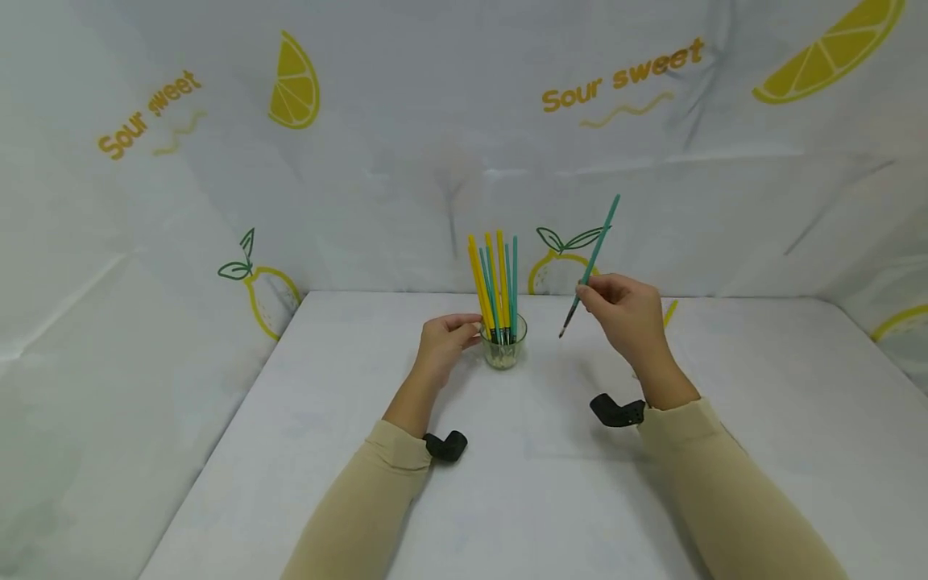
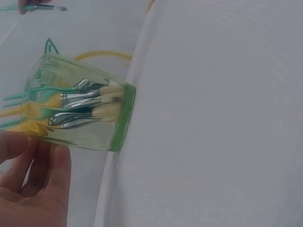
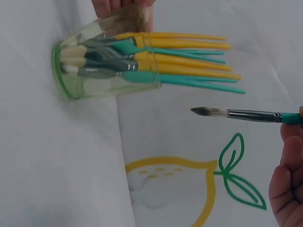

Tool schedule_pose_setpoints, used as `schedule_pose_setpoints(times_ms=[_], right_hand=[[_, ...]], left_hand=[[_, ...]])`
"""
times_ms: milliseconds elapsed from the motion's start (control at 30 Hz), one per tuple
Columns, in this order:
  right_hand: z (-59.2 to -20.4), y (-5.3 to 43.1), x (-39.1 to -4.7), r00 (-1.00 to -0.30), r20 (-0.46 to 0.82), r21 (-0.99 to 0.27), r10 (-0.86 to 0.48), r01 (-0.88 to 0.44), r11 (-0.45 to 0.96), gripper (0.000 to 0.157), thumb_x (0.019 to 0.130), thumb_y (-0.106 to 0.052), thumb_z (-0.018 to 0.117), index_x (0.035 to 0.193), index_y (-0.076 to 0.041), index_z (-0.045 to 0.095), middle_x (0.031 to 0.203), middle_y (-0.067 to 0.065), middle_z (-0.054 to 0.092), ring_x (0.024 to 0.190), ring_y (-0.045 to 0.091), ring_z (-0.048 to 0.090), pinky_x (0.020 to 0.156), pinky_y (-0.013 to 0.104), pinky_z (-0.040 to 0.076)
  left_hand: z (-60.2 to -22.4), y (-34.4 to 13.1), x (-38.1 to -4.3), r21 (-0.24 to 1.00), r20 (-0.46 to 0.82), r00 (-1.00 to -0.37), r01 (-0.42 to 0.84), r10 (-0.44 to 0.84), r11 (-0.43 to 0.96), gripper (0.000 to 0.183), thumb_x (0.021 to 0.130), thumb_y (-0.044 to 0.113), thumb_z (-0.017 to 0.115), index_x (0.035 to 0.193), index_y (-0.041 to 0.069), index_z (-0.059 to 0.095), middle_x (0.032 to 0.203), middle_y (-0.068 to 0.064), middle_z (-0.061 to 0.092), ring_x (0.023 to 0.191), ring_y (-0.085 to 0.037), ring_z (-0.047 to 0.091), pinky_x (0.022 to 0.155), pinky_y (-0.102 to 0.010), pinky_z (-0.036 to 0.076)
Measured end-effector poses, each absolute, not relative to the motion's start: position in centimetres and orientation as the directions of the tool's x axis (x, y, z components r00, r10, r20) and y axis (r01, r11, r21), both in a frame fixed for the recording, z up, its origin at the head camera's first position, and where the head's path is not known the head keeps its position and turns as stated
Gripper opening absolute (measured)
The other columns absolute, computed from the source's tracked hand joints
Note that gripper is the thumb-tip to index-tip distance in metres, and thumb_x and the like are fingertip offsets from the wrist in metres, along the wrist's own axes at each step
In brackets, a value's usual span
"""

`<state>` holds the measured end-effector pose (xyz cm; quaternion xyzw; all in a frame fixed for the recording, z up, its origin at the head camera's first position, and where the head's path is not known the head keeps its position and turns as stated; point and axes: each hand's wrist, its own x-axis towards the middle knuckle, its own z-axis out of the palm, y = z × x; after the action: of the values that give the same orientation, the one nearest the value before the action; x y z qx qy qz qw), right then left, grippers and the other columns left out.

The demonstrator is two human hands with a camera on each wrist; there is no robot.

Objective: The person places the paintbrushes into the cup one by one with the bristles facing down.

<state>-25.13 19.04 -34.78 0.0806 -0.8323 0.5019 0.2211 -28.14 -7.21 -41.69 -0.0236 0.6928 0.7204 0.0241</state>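
Observation:
A clear greenish glass [image 1: 502,354] stands on the table, filled with several yellow and teal paintbrushes [image 1: 500,282], bristles down. My left hand [image 1: 444,342] holds the glass near its rim from the left, thumb and fingertips at the edge in the left wrist view. Right of the glass and raised above the table, my right hand [image 1: 625,310] pinches a teal paintbrush [image 1: 598,242] between thumb and fingers. This brush is tilted, its dark-tipped bristles [image 3: 208,111] pointing down and left toward the glass, its handle end up.
A yellow handle [image 1: 671,311] lies on the table behind my right hand, mostly hidden by the hand and wrist. The white table [image 1: 507,499] meets an upright white cloth [image 1: 406,201] printed with lemons along its back edge.

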Motion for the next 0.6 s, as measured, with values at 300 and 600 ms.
schedule_pose_setpoints(times_ms=[300, 600], right_hand=[[-33.7, 15.2, -26.6, -0.901, 0.434, -0.808, 0.014, -0.382, 0.448, 0.028, 0.091, -0.034, 0.070, 0.099, -0.008, 0.076, 0.089, 0.004, 0.071, 0.078, 0.015, 0.060, 0.063, 0.023, 0.051], [-35.5, 13.5, -27.7, -0.933, 0.356, -0.789, -0.047, -0.327, 0.520, 0.026, 0.092, -0.033, 0.068, 0.098, -0.008, 0.074, 0.091, 0.008, 0.073, 0.081, 0.021, 0.061, 0.067, 0.033, 0.053]], left_hand=[[-41.7, -7.4, -27.9, 0.998, -0.057, -0.998, -0.057, 0.007, -0.039, 0.020, 0.092, 0.005, 0.062, 0.107, -0.004, 0.071, 0.115, -0.015, 0.068, 0.092, -0.017, 0.069, 0.086, -0.030, 0.060], [-41.6, -7.2, -27.9, 0.998, -0.048, -0.999, -0.048, 0.008, -0.052, 0.020, 0.091, 0.004, 0.063, 0.107, -0.005, 0.071, 0.113, -0.015, 0.068, 0.089, -0.015, 0.069, 0.085, -0.030, 0.060]])
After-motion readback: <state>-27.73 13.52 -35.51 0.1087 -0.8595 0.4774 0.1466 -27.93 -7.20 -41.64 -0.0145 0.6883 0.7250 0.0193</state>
